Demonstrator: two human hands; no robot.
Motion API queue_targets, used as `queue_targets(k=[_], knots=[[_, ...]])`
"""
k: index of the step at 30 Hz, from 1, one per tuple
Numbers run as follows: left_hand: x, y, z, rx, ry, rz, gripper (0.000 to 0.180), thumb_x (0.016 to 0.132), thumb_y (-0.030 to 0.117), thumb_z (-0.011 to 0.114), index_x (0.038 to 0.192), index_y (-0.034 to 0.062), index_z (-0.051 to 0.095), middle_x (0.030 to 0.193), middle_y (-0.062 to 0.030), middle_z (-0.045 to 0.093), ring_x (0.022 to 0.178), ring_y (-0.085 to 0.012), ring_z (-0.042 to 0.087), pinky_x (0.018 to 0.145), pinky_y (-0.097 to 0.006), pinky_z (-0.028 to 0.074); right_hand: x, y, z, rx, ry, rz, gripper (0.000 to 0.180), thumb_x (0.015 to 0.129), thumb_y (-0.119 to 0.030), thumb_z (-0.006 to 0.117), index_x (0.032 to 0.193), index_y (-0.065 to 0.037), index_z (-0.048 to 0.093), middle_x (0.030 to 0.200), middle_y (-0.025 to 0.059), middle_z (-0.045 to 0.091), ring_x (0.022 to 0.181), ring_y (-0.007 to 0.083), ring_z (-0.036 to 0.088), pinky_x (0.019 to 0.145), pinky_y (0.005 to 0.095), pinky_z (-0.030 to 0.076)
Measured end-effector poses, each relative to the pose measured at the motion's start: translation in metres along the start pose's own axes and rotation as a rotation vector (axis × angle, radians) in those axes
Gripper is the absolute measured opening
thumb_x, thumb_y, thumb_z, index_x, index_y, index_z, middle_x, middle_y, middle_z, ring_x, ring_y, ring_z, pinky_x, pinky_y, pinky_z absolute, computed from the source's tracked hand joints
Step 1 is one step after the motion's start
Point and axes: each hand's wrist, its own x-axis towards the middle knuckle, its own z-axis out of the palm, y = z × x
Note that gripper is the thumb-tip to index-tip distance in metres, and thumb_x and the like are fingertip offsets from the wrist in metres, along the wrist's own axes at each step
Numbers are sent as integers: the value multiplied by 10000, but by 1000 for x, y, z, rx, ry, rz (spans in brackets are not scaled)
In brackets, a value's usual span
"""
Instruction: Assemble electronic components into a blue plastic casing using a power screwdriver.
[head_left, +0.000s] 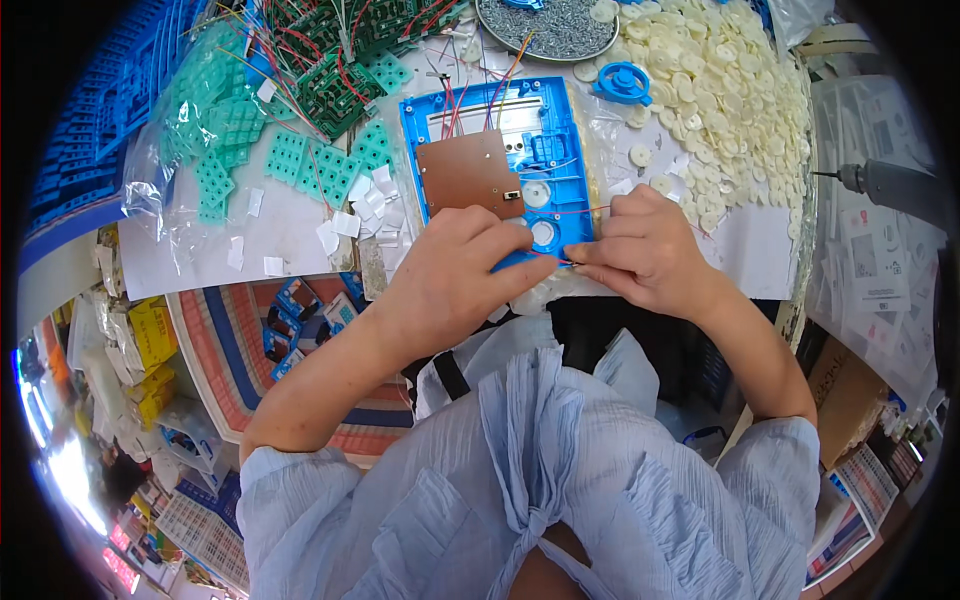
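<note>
A blue plastic housing (572,185) lies open side up near the table's front edge, and a brown circuit board (460,172) with a small switch sits on its left part. My left hand (455,275) is closed over the housing's near left edge, thumb and forefinger reaching along the rim. At the near right corner, my right hand (645,250) pinches something small and partly hidden beside a thin wire. A red wire (560,211) stretches from the board toward its fingers. Several more wires rise from the far end of the housing.
Cream plastic discs (715,110) are heaped at right, beside a round tray (555,40) of small metal parts. Teal rubber keypads (285,158), green circuit boards (335,95) and white paper pieces (375,205) lie at left. An electric screwdriver (890,188) points in from the right.
</note>
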Motion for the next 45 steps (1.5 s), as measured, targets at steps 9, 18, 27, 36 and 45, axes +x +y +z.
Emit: queue_targets(k=[9,18,27,36,45], knots=[[5,8,0,151,-119,70,482,835,182,635,1313,220,682,1212,3,629,1048,-226,581,879,-398,427,-16,0,3,277,-39,275,108,882,-158,769,967,-100,800,776,60,707,765,235,644,741,362,459],[5,15,3,238,-169,64,440,840,194,631,1278,178,671,1228,-12,613,1045,-214,575,859,-396,415,1,-17,-3,595,-117,783,98,853,-64,726,902,20,736,647,42,629,572,59,522,538,269,430],[7,19,3,194,-159,-16,404,823,173,669,1226,165,685,1233,-42,614,1099,-234,582,874,-415,435,30,-19,-23,648,-311,950,62,869,-45,698,885,8,725,606,51,615,540,104,581,501,275,419],[28,-38,-25,-50,346,-165,209,835,-3,652,1033,49,693,978,-115,677,921,-319,638,767,-437,497,113,48,-1,-581,280,385,413,870,-411,729,867,0,768,787,186,716,777,359,698,717,454,546],[40,-67,-21,315,402,-541,238,771,185,793,937,69,666,878,-87,626,885,-304,612,786,-435,457,142,48,11,163,172,560,215,868,-220,753,910,-10,745,765,117,698,679,274,652,651,393,518]])
